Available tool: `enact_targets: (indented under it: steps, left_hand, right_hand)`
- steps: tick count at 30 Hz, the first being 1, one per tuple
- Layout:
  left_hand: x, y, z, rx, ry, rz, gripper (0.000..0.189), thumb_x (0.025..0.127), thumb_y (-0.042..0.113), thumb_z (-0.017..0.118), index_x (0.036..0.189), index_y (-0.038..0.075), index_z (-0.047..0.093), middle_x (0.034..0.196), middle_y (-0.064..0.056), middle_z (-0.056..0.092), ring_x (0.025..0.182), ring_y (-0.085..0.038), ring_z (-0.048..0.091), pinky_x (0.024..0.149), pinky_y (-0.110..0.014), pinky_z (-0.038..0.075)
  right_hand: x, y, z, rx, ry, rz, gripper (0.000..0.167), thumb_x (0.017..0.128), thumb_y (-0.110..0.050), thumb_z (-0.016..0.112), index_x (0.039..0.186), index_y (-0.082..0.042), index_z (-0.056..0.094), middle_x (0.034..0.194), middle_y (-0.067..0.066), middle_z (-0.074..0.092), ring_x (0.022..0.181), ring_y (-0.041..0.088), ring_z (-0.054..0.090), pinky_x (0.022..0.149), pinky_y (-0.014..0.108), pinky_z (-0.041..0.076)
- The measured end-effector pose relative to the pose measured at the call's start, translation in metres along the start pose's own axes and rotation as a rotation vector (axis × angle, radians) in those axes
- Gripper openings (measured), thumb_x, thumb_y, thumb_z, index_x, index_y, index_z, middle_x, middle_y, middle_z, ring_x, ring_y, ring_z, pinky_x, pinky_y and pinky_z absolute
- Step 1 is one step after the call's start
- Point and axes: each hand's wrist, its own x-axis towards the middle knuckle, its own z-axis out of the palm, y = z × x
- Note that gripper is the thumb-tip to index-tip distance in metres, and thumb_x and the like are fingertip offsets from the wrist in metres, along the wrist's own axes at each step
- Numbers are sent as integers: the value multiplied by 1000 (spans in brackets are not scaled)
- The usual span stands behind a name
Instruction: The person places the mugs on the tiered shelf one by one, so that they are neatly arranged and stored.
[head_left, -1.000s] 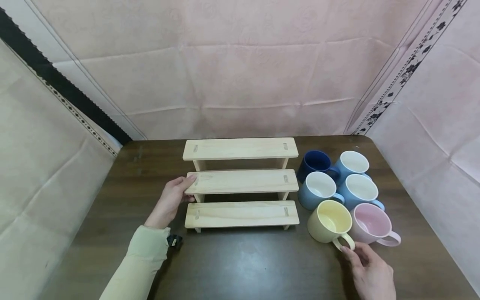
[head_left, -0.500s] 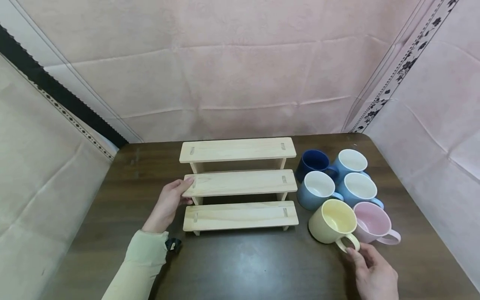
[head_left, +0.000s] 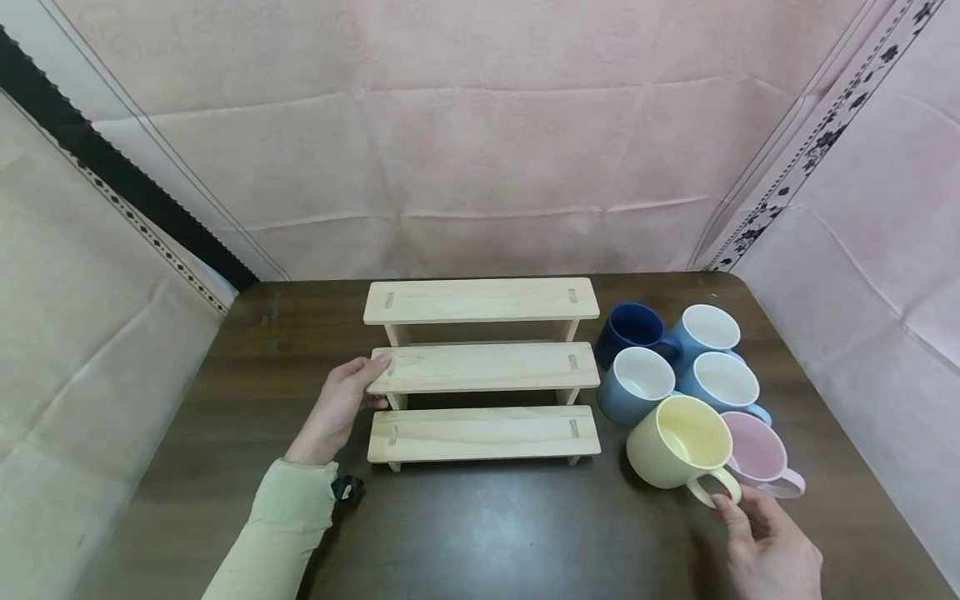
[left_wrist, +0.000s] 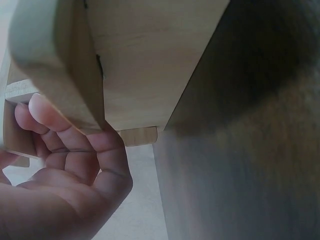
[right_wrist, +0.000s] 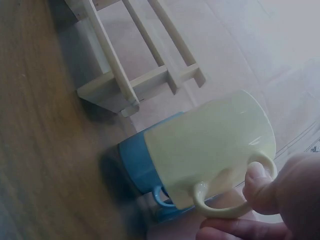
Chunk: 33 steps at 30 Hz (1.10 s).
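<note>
My left hand [head_left: 341, 408] grips the left end of the middle board of a pale three-tier wooden display shelf [head_left: 483, 367], thumb on top. In the left wrist view its curled fingers [left_wrist: 75, 142] go under the wood. Low on the right, my right hand [head_left: 772, 542] pinches the handle of a pale yellow mug [head_left: 667, 450] between thumb and fingers. The mug is tilted a little, with a shadow on the table beside its base. Its body [right_wrist: 210, 145] overlaps a blue mug in the right wrist view. Behind it sits a pink mug [head_left: 759, 450], partly hidden.
Several more mugs stand close together right of the shelf: a dark blue mug [head_left: 628, 333], a light blue mug [head_left: 637, 387], and two more light blue ones behind and beside it. The dark wooden table [head_left: 487, 533] ends at pale cloth walls [head_left: 480, 167].
My right hand has raised the yellow mug slightly and moved it to the right, so it now covers more of the pink mug. The left hand keeps its grip on the shelf.
</note>
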Motion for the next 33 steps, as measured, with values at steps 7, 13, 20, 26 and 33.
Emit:
enact_targets:
  steps: [7, 13, 20, 26, 33]
  left_hand:
    - [0, 1, 0, -3, -4, -3, 43, 96, 44, 59, 95, 1, 56, 83, -4, 57, 69, -16, 55, 70, -30, 51]
    - [1, 0, -1, -5, -14, -1, 44, 95, 45, 59, 95, 1, 57, 85, -4, 58, 71, -16, 56, 71, -31, 52]
    - [1, 0, -1, -5, -14, -1, 45, 95, 46, 60, 95, 1, 57, 85, -4, 58, 71, -17, 56, 72, -33, 52]
    - [1, 0, 0, -6, -7, -2, 45, 95, 46, 60, 96, 1, 57, 85, -4, 58, 70, -18, 56, 72, -33, 51]
    - [-1, -1, -1, -5, -3, -2, 44, 95, 45, 59, 94, 1, 57, 84, -4, 58, 69, -17, 56, 70, -32, 52]
  right_hand:
    - [4, -10, -9, 15, 18, -12, 10, 86, -13, 76, 94, -9, 72, 64, -36, 57, 63, -25, 49, 58, 5, 38]
    - [11, -20, -19, 31, 39, -24, 12, 86, -10, 75, 97, -6, 71, 64, -41, 53, 64, -25, 50, 58, 3, 38]
    - [22, -31, -27, 3, 30, -76, 13, 86, -11, 76, 96, -7, 71, 71, -47, 48, 68, -28, 47, 58, 3, 38]
    - [31, -40, -34, 0, -24, -60, 19, 86, -22, 77, 101, -11, 72, 82, -41, 56, 72, -27, 49, 63, 4, 38]
    - [34, -56, -33, 14, -105, -50, 25, 88, -30, 74, 111, -19, 72, 104, -7, 72, 79, -19, 56, 67, 6, 39]
